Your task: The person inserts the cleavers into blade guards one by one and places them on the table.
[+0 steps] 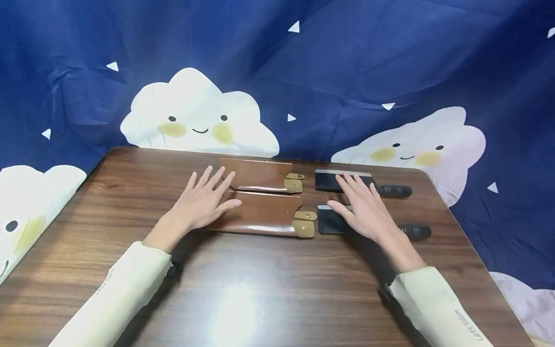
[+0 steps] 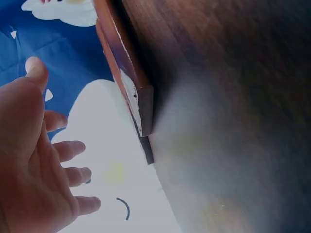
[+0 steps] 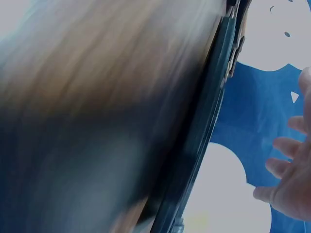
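Two brown leather knife sheaths lie flat, one behind the other: the far sheath [image 1: 260, 174] and the near sheath [image 1: 260, 214], each with a tan snap strap at its right end. To their right are two black cleavers with silvery edges, the far cleaver [image 1: 325, 181] and the near cleaver [image 1: 331, 221], handles pointing right. My left hand [image 1: 199, 202], fingers spread, is held above the left ends of the sheaths and covers part of them. Over the cleavers hovers my right hand [image 1: 364, 212], fingers extended, hiding part of the near one. Both wrist views show the hands raised, holding nothing.
Everything lies on a brown wooden table [image 1: 260, 274] with rounded corners. Behind it hangs a blue cloth [image 1: 303, 67] printed with white smiling clouds and small triangles. Bright glare marks the table's front middle.
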Motion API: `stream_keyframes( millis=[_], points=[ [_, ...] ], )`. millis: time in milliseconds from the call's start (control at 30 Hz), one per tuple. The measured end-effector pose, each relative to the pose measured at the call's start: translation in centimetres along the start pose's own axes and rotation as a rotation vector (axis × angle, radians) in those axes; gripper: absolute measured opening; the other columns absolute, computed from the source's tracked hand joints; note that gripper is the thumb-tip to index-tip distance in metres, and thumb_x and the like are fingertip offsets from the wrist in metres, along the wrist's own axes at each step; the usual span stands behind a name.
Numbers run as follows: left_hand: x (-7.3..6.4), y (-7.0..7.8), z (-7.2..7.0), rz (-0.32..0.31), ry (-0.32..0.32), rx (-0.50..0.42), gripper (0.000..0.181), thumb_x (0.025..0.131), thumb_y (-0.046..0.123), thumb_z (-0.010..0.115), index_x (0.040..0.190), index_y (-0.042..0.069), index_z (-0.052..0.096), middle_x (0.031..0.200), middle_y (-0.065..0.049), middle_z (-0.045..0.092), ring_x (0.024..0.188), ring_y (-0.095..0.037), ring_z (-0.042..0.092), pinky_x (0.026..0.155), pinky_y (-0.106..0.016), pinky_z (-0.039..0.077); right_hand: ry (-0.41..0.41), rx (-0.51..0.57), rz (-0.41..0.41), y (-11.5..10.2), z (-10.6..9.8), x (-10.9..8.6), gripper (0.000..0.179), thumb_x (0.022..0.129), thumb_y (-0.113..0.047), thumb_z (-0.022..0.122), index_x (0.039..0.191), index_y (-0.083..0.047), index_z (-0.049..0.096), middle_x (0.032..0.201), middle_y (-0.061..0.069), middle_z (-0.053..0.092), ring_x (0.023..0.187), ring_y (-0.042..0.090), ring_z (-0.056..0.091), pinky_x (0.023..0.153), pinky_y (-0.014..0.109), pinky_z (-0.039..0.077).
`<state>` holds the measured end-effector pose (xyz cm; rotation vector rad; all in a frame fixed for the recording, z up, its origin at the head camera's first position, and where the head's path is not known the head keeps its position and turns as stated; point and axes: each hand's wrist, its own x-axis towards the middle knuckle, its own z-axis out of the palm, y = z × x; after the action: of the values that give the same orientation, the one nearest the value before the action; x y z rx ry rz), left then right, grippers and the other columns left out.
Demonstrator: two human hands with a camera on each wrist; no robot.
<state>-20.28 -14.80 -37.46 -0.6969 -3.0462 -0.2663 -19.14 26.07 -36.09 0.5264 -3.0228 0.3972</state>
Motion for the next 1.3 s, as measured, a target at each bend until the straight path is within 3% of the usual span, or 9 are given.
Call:
stream_keyframes(
  millis=[167, 367, 633, 833, 1300],
  points=[
    [-0.1, -0.1, 0.3, 0.016, 0.000, -0.005, 0.084, 0.100, 0.068, 0.037, 0.164, 0.016, 0.020, 0.167, -0.016, 0.016, 0.153, -0.041, 0.006, 0.119, -0.063, 0.004, -0.001, 0.009, -0.036, 1.1, -0.2, -1.1, 0.078, 0.103, -0.057, 0.047, 0.163, -0.013, 0.021, 0.167, 0.014, 0.016, 0.154, 0.037, 0.008, 0.119, 0.062, 0.004],
    [-0.4, 0.1, 0.9, 0.051, -0.010, -0.023, 0.087, 0.099, 0.069, 0.041, 0.163, 0.015, 0.022, 0.166, -0.017, 0.020, 0.153, -0.040, 0.008, 0.119, -0.062, 0.007, -0.025, 0.023, -0.018, 2.4, -0.3, -2.8, 0.078, 0.103, -0.056, 0.049, 0.162, -0.011, 0.026, 0.167, 0.015, 0.018, 0.154, 0.036, 0.009, 0.119, 0.061, 0.005],
    [0.0, 0.5, 0.7, 0.112, -0.006, -0.007, 0.090, 0.096, 0.071, 0.046, 0.164, 0.017, 0.022, 0.166, -0.015, 0.022, 0.154, -0.035, 0.008, 0.120, -0.058, 0.009, -0.036, 0.064, -0.066, 3.9, -1.2, -3.6, 0.075, 0.102, -0.049, 0.055, 0.161, -0.010, 0.029, 0.165, 0.018, 0.022, 0.153, 0.039, 0.013, 0.118, 0.064, 0.010],
    [0.4, 1.2, 0.5, 0.149, -0.046, 0.008, 0.091, 0.095, 0.072, 0.047, 0.163, 0.018, 0.023, 0.166, -0.014, 0.024, 0.153, -0.036, 0.013, 0.120, -0.058, 0.011, -0.030, 0.090, -0.079, 4.7, -1.3, -4.4, 0.072, 0.102, -0.044, 0.059, 0.158, -0.006, 0.035, 0.161, 0.022, 0.032, 0.148, 0.044, 0.025, 0.115, 0.065, 0.019],
    [0.9, 2.6, 1.6, 0.181, -0.096, 0.086, 0.105, 0.085, 0.083, 0.049, 0.162, 0.015, 0.026, 0.166, -0.013, 0.024, 0.152, -0.039, 0.019, 0.116, -0.064, 0.019, -0.046, 0.151, -0.044, 7.2, -2.0, -5.8, 0.082, 0.090, -0.047, 0.075, 0.154, -0.008, 0.043, 0.153, 0.021, 0.043, 0.138, 0.047, 0.042, 0.104, 0.064, 0.035]
  ],
)
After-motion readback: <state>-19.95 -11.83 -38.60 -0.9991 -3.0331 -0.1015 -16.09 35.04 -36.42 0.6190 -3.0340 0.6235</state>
